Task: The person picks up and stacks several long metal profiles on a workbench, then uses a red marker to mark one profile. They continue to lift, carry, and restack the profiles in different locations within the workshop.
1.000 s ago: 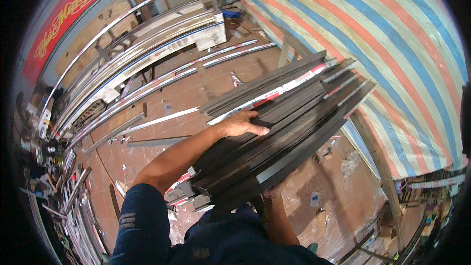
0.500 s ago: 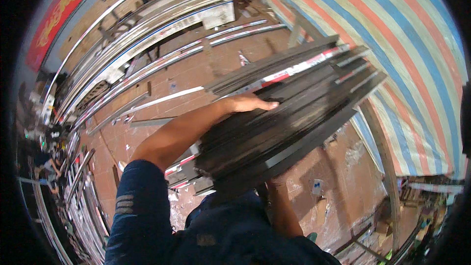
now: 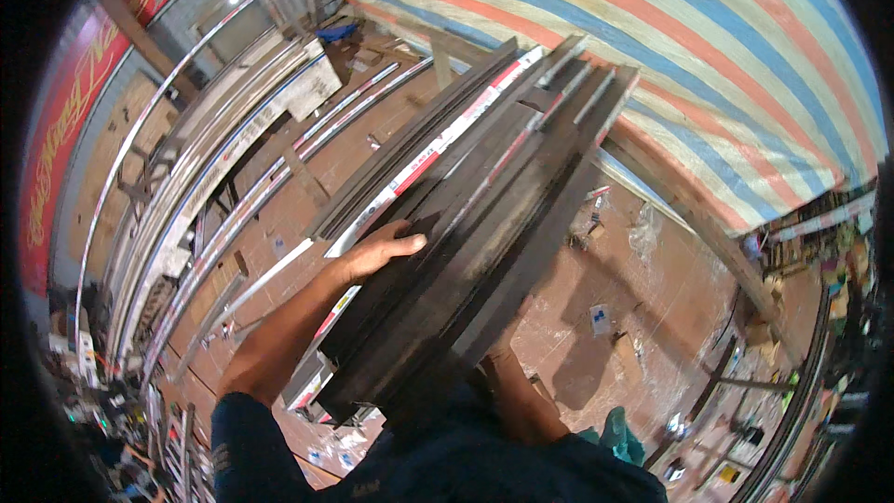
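Note:
I carry a thick bundle of long dark metal profiles [image 3: 484, 214], some with white and red labelled strips along them, reaching from my chest up toward the striped tarpaulin. My left hand [image 3: 377, 251] lies flat on top of the bundle near its left edge, fingers pressed on the dark strips. My right hand is hidden beneath the bundle; only its forearm [image 3: 517, 396] shows under the lower end, holding the load from below.
A striped red, blue and white tarpaulin [image 3: 708, 65] hangs on the right. Long pale metal profiles [image 3: 223, 186] lie stacked at the left on the brown floor [image 3: 615, 289]. Loose bars, scraps and small clutter lie along the left and lower right edges.
The bundle has swung up and more upright in the view, its far end pointing toward the tarpaulin. My left hand stays pressed on top of it.

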A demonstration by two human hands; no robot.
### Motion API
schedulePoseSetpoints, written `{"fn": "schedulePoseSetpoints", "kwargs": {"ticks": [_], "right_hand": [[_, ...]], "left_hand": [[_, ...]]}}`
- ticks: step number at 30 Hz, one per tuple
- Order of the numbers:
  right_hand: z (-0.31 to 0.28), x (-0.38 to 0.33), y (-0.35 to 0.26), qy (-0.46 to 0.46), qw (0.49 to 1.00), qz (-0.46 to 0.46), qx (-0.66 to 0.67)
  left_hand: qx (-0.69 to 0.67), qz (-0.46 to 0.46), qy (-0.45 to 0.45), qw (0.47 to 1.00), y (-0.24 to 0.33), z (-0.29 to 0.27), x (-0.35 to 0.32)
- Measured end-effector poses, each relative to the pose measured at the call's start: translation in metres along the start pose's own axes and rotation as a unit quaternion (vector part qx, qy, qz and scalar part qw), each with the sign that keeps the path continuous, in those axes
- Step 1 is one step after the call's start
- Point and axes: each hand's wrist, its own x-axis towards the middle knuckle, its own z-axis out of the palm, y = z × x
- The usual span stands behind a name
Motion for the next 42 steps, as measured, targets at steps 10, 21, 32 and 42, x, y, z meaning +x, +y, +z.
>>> {"fn": "schedulePoseSetpoints", "kwargs": {"ticks": [10,21,32,42], "right_hand": [[0.062,-0.031,-0.025,0.031,0.994,0.096,0.038],[0.061,-0.101,-0.045,-0.181,0.975,-0.049,0.118],[0.170,-0.255,0.040,-0.190,0.924,-0.318,0.095],[0.146,-0.402,0.119,-0.019,0.847,-0.524,0.093]], "left_hand": [[-0.079,0.009,0.066,0.995,-0.007,-0.006,-0.028],[-0.057,0.041,-0.026,0.997,0.061,0.038,-0.034],[0.032,0.097,-0.242,0.965,0.104,0.009,-0.099],[0.120,0.106,-0.490,0.857,0.113,0.151,-0.188]]}}
